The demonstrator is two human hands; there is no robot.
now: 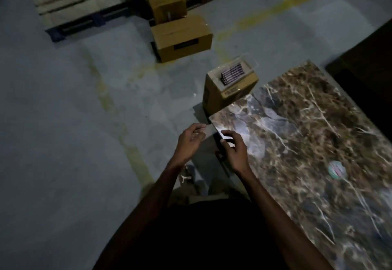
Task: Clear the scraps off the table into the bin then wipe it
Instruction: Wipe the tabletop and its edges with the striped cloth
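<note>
Head view: left hand (192,139) pinches a thin scrap (206,132) at the table (307,142) corner; right hand (232,146) curls over the edge, grip unclear. Risk: blur and dimness may cause the scrap to drop onto the floor.

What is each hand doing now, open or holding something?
Left hand: fingers curled, pinching a thin grey scrap by the table corner.
Right hand: cannot be told; fingers bent over the table edge.
</note>
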